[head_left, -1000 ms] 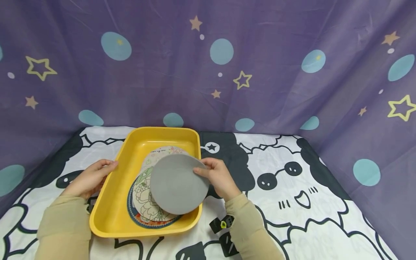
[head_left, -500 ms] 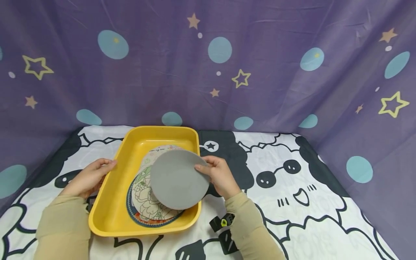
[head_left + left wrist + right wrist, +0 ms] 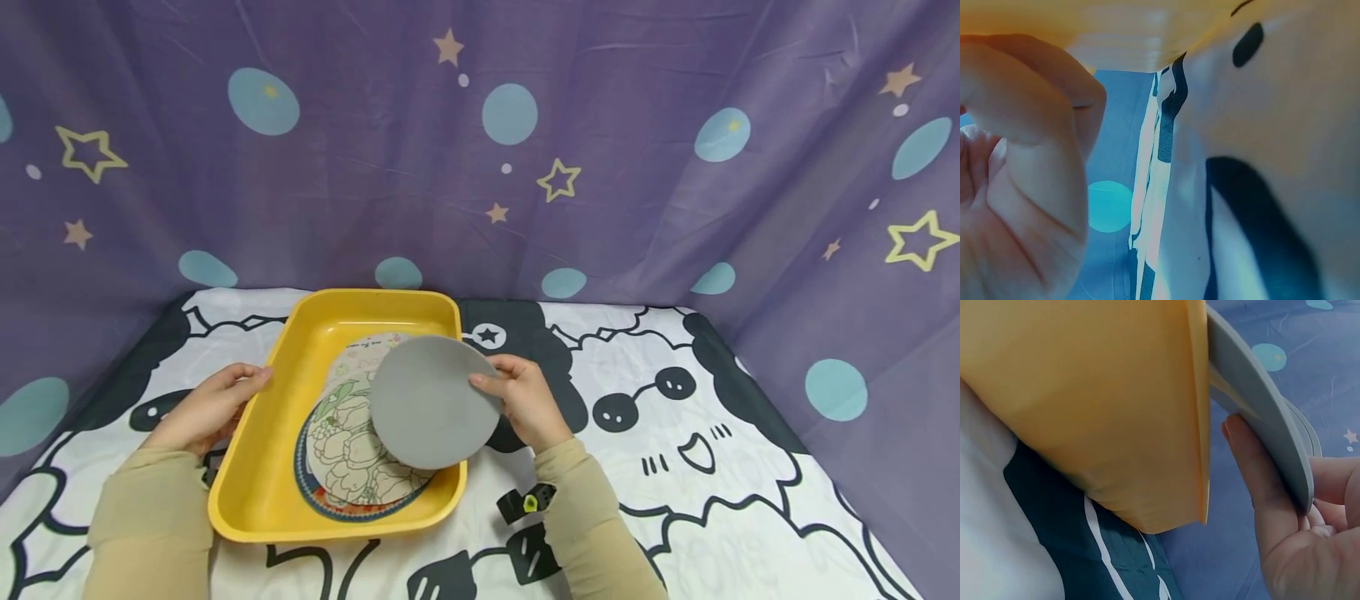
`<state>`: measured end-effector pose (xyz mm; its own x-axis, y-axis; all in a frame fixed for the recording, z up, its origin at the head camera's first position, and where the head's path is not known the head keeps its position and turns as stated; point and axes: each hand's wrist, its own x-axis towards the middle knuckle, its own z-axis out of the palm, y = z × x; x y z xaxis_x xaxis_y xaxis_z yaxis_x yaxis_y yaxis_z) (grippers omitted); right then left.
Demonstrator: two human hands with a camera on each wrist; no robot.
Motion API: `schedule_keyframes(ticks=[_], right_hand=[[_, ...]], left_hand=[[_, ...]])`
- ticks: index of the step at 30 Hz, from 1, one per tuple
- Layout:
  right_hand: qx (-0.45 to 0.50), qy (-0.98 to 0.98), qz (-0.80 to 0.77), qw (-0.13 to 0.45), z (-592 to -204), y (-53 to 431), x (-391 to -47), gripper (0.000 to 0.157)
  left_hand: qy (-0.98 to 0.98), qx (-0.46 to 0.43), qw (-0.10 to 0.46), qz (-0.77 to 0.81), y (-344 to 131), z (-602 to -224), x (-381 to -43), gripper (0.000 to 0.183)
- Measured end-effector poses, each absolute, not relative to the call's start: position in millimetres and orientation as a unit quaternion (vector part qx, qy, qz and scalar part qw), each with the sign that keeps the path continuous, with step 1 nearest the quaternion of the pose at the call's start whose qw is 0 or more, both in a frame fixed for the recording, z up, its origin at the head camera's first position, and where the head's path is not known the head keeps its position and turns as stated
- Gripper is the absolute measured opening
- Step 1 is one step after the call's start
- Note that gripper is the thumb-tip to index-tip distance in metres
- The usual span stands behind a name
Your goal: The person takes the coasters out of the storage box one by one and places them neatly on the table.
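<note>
A deep yellow tray stands on the cloth, and my left hand grips its left rim, thumb on top. Curled fingers show under that rim in the left wrist view. My right hand pinches the edge of a round grey plate, thumb on its upper face. The plate is raised over the tray's right rim, overlapping several round patterned discs inside. Among these are a flower-printed disc, a blue-bordered one partly hidden below it, and a pale one farther back.
The table cloth is white with black sheep drawings. Behind it hangs a purple curtain with stars and blue dots. A small black device with a yellow-green spot sits by my right sleeve.
My right hand has carried the grey plate rightward and slightly away, so more of the flower-printed disc shows. The left hand keeps its grip on the tray.
</note>
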<state>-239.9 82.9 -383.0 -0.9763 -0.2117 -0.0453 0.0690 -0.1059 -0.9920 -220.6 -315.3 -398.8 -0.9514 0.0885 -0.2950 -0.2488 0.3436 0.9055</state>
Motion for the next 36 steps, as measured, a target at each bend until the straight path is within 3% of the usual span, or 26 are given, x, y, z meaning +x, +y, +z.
schedule_keyframes(ticks=[13,36], right_hand=[[-0.022,0.614,-0.786,0.066,-383,88,-245,0.013],[0.037,0.503,-0.861,-0.061,-385,99,-255,0.026]], left_hand=[[0.809,-0.055,0.15,0.565,-313,-396,-222,0.057],[0.813,-0.062,0.152,0.558,-316,-400,-222,0.056]])
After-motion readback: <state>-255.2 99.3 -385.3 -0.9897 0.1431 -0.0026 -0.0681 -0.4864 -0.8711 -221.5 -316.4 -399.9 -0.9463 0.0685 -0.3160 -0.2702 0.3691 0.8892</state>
